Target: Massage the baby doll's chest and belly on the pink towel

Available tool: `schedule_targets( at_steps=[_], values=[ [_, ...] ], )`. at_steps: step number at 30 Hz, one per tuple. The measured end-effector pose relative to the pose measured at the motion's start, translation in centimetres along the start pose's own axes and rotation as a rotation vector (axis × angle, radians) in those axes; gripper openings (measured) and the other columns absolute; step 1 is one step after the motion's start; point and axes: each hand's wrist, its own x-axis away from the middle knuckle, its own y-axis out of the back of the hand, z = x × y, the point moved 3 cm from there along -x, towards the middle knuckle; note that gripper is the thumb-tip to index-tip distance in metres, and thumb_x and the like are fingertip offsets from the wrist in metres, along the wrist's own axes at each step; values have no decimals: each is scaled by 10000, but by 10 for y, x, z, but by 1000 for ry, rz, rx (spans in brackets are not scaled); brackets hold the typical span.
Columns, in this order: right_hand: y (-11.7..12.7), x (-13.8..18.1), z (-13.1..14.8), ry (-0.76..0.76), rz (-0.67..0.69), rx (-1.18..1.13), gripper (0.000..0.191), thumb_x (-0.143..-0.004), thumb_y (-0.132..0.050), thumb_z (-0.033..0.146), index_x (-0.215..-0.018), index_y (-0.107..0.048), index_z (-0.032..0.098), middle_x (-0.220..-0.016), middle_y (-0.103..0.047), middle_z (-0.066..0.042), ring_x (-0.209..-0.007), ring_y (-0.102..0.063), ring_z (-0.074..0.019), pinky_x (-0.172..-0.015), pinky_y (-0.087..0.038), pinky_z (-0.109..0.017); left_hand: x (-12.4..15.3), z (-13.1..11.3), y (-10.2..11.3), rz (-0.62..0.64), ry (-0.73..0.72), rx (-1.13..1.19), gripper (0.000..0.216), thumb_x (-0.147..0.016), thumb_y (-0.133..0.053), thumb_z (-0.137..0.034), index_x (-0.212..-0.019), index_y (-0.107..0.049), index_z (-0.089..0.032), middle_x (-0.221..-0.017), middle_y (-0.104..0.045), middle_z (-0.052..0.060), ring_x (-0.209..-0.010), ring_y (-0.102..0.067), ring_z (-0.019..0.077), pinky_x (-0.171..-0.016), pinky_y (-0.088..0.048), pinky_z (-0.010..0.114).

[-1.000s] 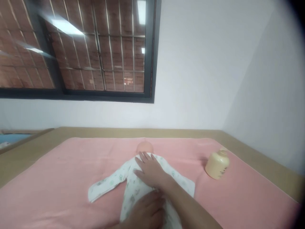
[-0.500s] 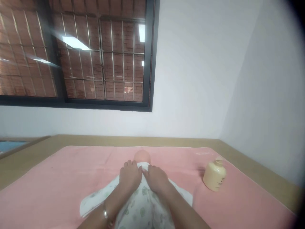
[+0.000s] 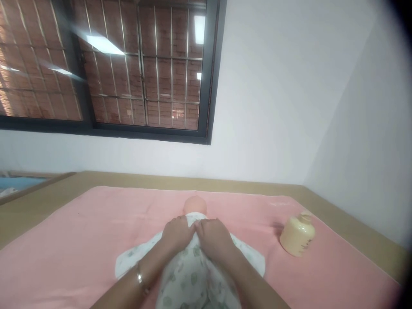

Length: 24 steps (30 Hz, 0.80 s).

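A baby doll lies on a pink mat (image 3: pixel 80 240), its smooth round head (image 3: pixel 195 205) pointing away from me. White baby clothes (image 3: pixel 189 274) with a green print cover its body, and the sleeves spread out to both sides. My left hand (image 3: pixel 177 234), a bracelet on its wrist, is closed on the cloth at the upper chest, just below the head. Beside it my right hand (image 3: pixel 214 238) is closed on the same cloth, the two thumbs almost touching. The fingertips are partly hidden.
A cream pump bottle (image 3: pixel 298 236) stands on the mat to the right. The mat covers a tan padded surface (image 3: pixel 193 182) that meets a white wall (image 3: pixel 264 94). A barred window (image 3: pixel 144 77) is at the upper left. Something blue (image 3: pixel 19 183) shows at the far left.
Both hands have drawn closer together at the collar, and the left fingers have curled in more. The view has shifted slightly, so the bottle and window appear a little further right.
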Motion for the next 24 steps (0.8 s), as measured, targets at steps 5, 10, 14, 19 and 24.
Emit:
schedule_targets(
  at_steps=[5, 10, 14, 19, 24],
  values=[
    [5, 7, 1, -90, 58, -88, 557, -978, -114, 369, -889, -625, 165, -868, -651, -114, -767, -592, -222, -705, -410, -347, -3, 11, 4, 40, 62, 178, 653, -762, -383, -727, -1020, -539, -147, -997, -650, 132, -853, -615, 278, -671, -437, 333],
    [-6, -2, -14, -246, 54, -185, 544, -960, -169, 477, -978, -602, 147, -952, -634, -135, -868, -585, -243, -703, -413, -334, 3, 2, 8, 31, 36, 66, 636, -824, -285, -694, -918, -616, -159, -914, -667, 118, -819, -621, 265, -692, -434, 341],
    [-27, -15, -29, -296, 101, -151, 676, -951, -118, 551, -999, -613, 93, -969, -633, -180, -900, -585, -281, -747, -403, -366, 18, -15, 8, -89, -26, -245, 570, -915, -258, -519, -861, -652, -110, -847, -658, 147, -821, -613, 281, -773, -428, 398],
    [-21, -12, -23, -238, 114, -107, 692, -962, -80, 520, -924, -636, 110, -921, -646, -169, -827, -591, -260, -724, -384, -351, 27, -19, 10, -152, -67, -291, 500, -903, -332, -472, -953, -639, -80, -905, -644, 175, -880, -595, 313, -802, -423, 431],
    [6, 7, 2, -114, 71, -125, 618, -968, -116, 472, -861, -634, 152, -891, -650, -128, -800, -578, -232, -744, -372, -343, 8, 5, 15, 180, -71, 202, 507, -823, -390, -624, -919, -650, -199, -945, -675, 83, -825, -623, 246, -677, -449, 315]
  ],
)
